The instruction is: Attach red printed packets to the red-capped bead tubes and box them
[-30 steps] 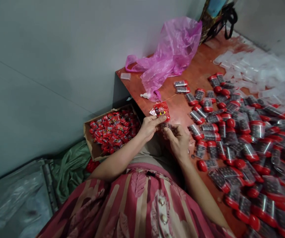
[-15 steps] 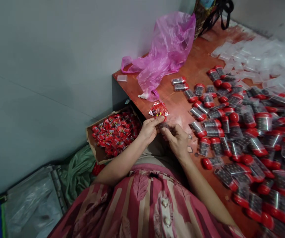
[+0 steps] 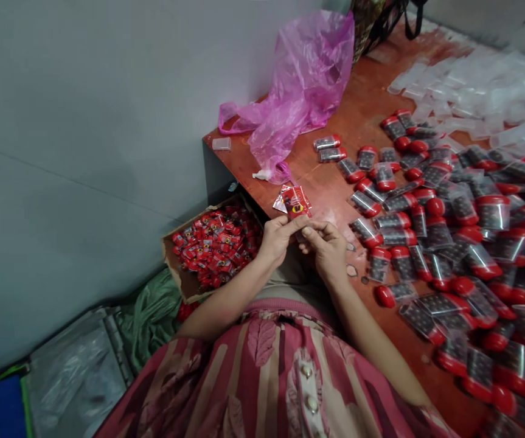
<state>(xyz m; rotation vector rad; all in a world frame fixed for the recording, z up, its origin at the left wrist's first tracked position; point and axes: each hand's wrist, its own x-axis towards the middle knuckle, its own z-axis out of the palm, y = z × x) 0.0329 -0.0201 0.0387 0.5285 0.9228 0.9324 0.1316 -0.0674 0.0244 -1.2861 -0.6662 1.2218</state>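
Observation:
A small red printed packet (image 3: 297, 204) with a yellow-and-black mark stands up from my fingers at the table's near edge. My left hand (image 3: 279, 238) pinches it from the left, thumb near its lower part. From the right, my right hand (image 3: 328, 248) closes its thumb and fingers at the packet's lower end, the fingertips of both hands meeting there. My fingers hide that lower end. Behind it, on the table, more red and silvery wrapping (image 3: 281, 199) shows.
Below left, a cardboard box (image 3: 177, 267) holds many small red packets (image 3: 216, 243). Red-capped clear containers with dark contents (image 3: 394, 220) cover the orange table's (image 3: 330, 207) right side. Clear empty tubes (image 3: 485, 97) are heaped behind. A pink plastic bag (image 3: 308, 79) lies by the wall.
My right hand's fingers have moved up and closed in against my left fingertips, covering the packet's dark lower part. The packet stands more upright. The view has shifted slightly.

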